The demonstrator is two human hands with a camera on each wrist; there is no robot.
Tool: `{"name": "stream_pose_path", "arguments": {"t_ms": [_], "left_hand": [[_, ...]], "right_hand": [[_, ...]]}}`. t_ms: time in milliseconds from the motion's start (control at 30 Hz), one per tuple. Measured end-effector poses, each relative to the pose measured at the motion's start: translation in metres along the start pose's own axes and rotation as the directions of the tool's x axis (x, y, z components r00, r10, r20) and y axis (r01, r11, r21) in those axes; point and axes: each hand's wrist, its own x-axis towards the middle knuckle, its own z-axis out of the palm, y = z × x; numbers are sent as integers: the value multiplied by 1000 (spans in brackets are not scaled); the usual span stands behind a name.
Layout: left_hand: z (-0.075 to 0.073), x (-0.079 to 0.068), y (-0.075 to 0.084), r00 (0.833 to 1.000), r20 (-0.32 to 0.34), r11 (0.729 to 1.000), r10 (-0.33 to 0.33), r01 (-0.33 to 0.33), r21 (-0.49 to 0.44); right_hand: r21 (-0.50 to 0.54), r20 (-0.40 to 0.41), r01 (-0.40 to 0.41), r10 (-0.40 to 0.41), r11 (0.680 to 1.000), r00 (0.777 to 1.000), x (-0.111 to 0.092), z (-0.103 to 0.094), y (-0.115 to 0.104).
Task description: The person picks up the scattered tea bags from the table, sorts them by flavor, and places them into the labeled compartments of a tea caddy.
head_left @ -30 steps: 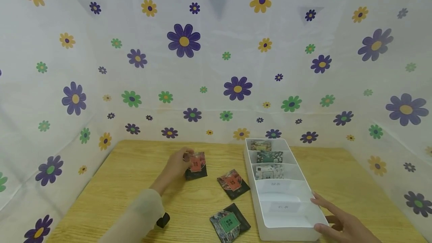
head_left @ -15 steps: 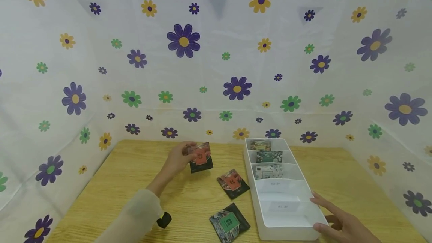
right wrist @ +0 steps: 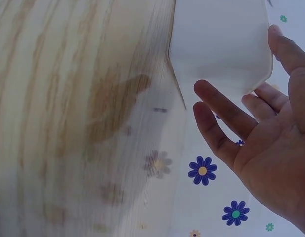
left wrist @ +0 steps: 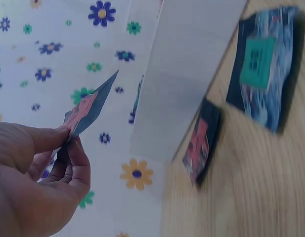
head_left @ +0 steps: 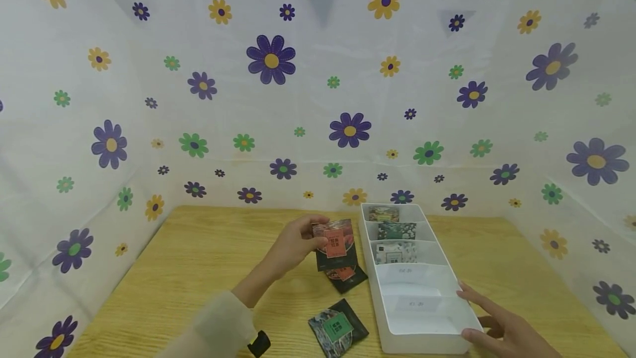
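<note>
My left hand [head_left: 290, 247] pinches a flat black tea packet with a red label [head_left: 337, 243] between thumb and fingers. It is held up just left of the white divided box [head_left: 424, 344]. Partly hidden beneath it in the head view, another red-labelled packet [head_left: 351, 279] lies on the table. A packet with a green label [head_left: 339, 327] lies nearer, beside the box's front end. My right hand [head_left: 507, 322] touches the box's near right corner, thumb at the front and fingers extended along the side. In the right wrist view, the fingers [right wrist: 224, 111] are spread and fairly straight.
Three packets stand in the box's back compartments: a yellowish one [head_left: 384, 214], a dark green one [head_left: 397, 231] and a pale one [head_left: 396, 253]. The two front compartments hold none and carry small labels. A flower-print curtain [head_left: 308, 98] surrounds the wooden table [head_left: 199, 258].
My left hand has lifted the red-labelled tea packet from the table and carried it right, toward the box, over the other red-labelled packet. My right hand stays at the box's corner.
</note>
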Motion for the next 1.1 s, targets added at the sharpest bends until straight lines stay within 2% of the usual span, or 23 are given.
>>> {"name": "stream_pose_path", "arguments": {"t_ms": [167, 300, 467, 600, 767, 1100], "left_hand": [[24, -7, 17, 997, 72, 999, 2, 1, -51], [43, -11, 28, 993, 117, 997, 16, -7, -82], [61, -11, 34, 990, 134, 994, 40, -26, -104], [75, -8, 35, 988, 149, 993, 43, -26, -112], [95, -5, 36, 988, 155, 998, 23, -12, -68], [128, -6, 39, 985, 162, 998, 57, -59, 9]], "right_hand": [[-24, 9, -18, 18, 1000, 1000, 1, -1, 0], [-50, 25, 2, -1, 999, 1000, 2, -4, 1], [-65, 34, 34, -31, 997, 999, 2, -6, 3], [-53, 34, 17, -15, 998, 999, 2, -5, 4], [-49, 29, -24, 26, 999, 999, 2, -5, 3], [9, 68, 36, -36, 999, 997, 1, -8, 4]]}}
